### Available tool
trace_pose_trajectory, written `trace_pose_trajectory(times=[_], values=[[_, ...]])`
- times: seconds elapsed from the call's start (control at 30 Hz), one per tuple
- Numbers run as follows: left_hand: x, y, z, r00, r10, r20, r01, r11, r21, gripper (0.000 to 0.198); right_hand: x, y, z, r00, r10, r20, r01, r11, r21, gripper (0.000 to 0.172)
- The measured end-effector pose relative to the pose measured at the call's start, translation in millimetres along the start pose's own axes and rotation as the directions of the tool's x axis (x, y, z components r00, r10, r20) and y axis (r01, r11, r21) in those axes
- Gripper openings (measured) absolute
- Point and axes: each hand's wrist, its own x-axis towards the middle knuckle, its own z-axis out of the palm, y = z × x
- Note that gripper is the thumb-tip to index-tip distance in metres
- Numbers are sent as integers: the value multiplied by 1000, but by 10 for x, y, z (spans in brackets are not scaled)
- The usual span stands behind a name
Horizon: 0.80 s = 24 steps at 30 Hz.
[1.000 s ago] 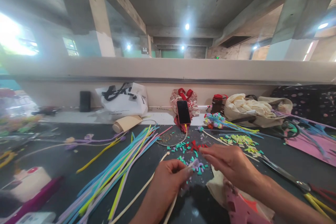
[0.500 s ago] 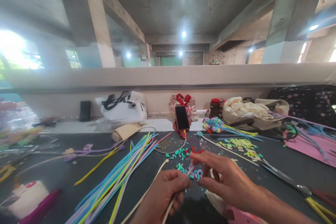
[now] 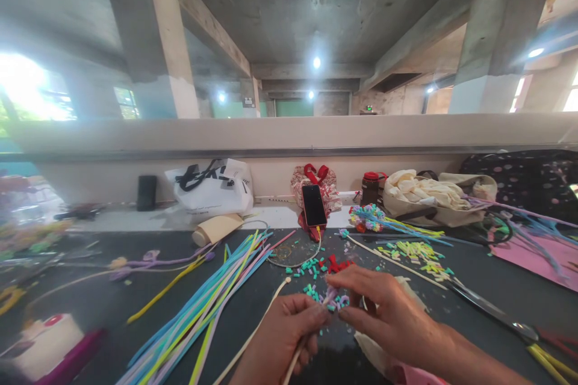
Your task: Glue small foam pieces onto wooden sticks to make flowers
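Note:
Low in the centre, my left hand (image 3: 298, 322) pinches a cream stem (image 3: 294, 362) between thumb and fingers. A small lilac piece (image 3: 330, 295) sits at the stem's upper end, just beyond the fingertips. My right hand (image 3: 386, 307) is to the right of it, thumb and fingers apart, with the fingertips close to the lilac piece. Whether they touch it is unclear. Small teal pieces (image 3: 310, 267) and red pieces (image 3: 338, 263) lie on the dark table behind the hands. Another cream stem (image 3: 257, 331) lies left of my left hand.
Long coloured stems (image 3: 203, 307) lie to the left. Scissors (image 3: 492, 310) and yellow pieces (image 3: 413, 251) are at the right. A phone (image 3: 313, 204) with a cable stands at the back, near a white bag (image 3: 217, 189) and a dark bottle (image 3: 370, 188).
Both hands have stayed almost in place around the stem. The right fingertips have shifted slightly downward, and the view has moved a little.

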Motion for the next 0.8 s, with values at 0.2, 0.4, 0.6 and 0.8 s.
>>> trace_pose_trajectory(times=[0.2, 0.4, 0.6, 0.8], values=[[7, -16, -2, 1000, 10, -17, -9, 1000, 9, 40, 0, 24, 28, 999, -12, -34, 12, 1000, 2, 37], [1, 1, 3, 1000, 9, -22, -9, 1000, 2, 42, -7, 12, 10, 999, 30, -29, -30, 1000, -2, 38], [-20, 18, 51, 995, 69, -67, -64, 996, 66, 46, 10, 87, -79, 983, 181, -39, -174, 974, 148, 48], [-46, 26, 93, 994, 95, -55, -89, 991, 100, 39, -1, 74, -29, 989, 150, 19, -150, 960, 237, 41]])
